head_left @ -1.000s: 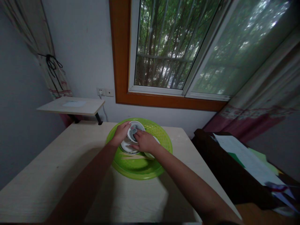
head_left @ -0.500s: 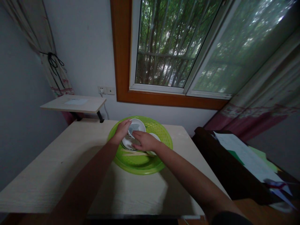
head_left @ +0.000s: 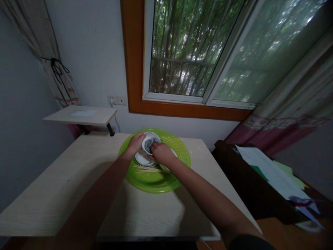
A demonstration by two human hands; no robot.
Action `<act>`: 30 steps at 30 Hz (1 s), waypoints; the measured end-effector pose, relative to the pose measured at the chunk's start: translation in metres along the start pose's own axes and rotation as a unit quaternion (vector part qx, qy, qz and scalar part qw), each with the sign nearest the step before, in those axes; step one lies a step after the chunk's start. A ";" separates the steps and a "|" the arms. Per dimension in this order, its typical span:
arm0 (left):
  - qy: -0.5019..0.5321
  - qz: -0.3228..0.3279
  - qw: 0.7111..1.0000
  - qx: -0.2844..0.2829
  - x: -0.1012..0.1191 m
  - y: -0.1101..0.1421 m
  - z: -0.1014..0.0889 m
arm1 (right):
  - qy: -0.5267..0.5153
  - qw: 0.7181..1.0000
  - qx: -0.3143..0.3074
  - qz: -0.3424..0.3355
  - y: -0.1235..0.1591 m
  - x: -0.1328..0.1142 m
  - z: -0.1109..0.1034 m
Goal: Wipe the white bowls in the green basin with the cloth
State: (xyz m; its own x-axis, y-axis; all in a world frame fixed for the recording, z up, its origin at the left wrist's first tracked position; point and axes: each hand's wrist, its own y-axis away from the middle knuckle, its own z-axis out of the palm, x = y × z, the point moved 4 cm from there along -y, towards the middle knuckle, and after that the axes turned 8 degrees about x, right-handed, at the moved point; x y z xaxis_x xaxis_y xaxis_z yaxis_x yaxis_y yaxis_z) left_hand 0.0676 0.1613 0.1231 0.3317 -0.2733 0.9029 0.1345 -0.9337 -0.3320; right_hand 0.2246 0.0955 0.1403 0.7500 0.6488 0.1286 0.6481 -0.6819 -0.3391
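My left hand (head_left: 135,143) grips the left rim of a small white bowl (head_left: 151,134), which is tilted toward me. Inside the bowl my right hand (head_left: 160,152) presses a greyish cloth (head_left: 149,143) with closed fingers. Below that bowl lies a white dish (head_left: 142,159), partly covered by the bowl and my right hand. Another pale dish (head_left: 173,152) shows beside my right wrist, mostly hidden. Several chopsticks (head_left: 145,169) lie in front of the dishes. All of these are in a round green plastic tray (head_left: 156,188).
The tray stands on a light wooden table (head_left: 78,194). A small raised shelf (head_left: 99,118) bearing a paper is at the back left. Beyond the table's right edge, papers (head_left: 270,173) lie on a dark piece of furniture (head_left: 234,173). A window (head_left: 187,52) is behind.
My right hand has shifted the cloth about inside the bowl, and its fingers have gone from spread to curled around the cloth. My left hand keeps its hold on the bowl.
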 end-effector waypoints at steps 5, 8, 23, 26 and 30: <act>-0.023 -0.004 1.000 0.015 -0.003 -0.001 -0.002 | -0.053 0.998 -0.019 -0.010 0.000 0.001 0.005; -0.034 0.008 0.999 0.012 -0.002 -0.001 -0.001 | -0.121 0.992 0.000 -0.038 0.001 0.001 0.009; -0.067 0.041 0.997 0.022 0.015 0.007 -0.004 | -0.147 0.988 0.013 -0.050 0.000 0.007 -0.002; -0.054 0.037 0.998 0.016 0.013 0.006 -0.003 | -0.088 0.996 -0.004 -0.003 0.000 0.013 -0.007; -0.038 0.028 0.999 0.008 0.008 0.005 -0.001 | -0.079 0.996 -0.002 0.043 0.000 0.019 -0.011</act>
State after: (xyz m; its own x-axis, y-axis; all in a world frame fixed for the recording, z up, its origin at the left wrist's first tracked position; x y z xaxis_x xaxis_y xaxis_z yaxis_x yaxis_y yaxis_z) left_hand 0.0701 0.1547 0.1289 0.4091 -0.3068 0.8594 0.1276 -0.9133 -0.3868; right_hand 0.2406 0.1043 0.1525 0.7726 0.6329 -0.0501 0.5829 -0.7384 -0.3393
